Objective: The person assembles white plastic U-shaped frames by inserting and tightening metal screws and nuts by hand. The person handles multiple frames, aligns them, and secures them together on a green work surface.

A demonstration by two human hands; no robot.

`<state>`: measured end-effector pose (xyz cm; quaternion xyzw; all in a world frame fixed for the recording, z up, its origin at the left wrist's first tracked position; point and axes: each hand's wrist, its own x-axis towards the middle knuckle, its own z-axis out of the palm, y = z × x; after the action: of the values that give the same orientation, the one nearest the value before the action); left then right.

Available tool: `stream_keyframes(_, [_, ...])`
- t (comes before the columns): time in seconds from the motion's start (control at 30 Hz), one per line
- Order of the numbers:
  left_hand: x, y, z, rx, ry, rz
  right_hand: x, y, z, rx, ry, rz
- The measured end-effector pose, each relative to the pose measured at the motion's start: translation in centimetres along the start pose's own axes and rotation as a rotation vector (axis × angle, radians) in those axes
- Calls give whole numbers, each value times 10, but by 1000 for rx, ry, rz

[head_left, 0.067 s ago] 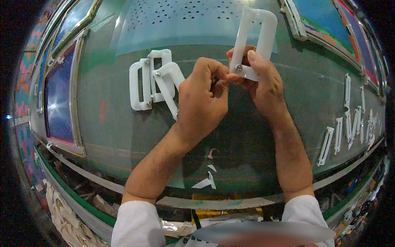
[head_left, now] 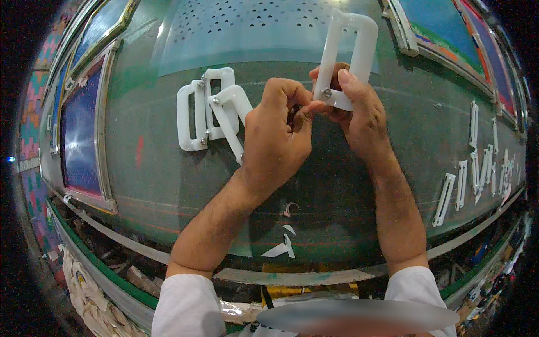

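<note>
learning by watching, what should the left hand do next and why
Perhaps the left hand should check whether the round silver metal screw is tight: it pinches close by, while the right hand grips the white plastic-looking rectangular frame.

The left hand curls beside the gripping right hand.

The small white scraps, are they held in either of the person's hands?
No, the scraps lie on the green table, apart from the left hand and right hand.
</note>
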<state>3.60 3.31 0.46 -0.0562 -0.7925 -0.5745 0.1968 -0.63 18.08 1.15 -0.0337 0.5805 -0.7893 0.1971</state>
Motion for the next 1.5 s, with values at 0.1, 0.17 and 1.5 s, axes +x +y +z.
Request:
stream_keyframes(0.1, [1,-1,-3,-25,-94,-77,3,2,3,31,57,1])
stream_keyframes(0.17, [2,-2,-5,13,-138,-86,4,4,4,74,205,96])
stream_keyframes(1.5, [15,-14,-15,-1155,-212,-841,12,10,-4,-50,5,-96])
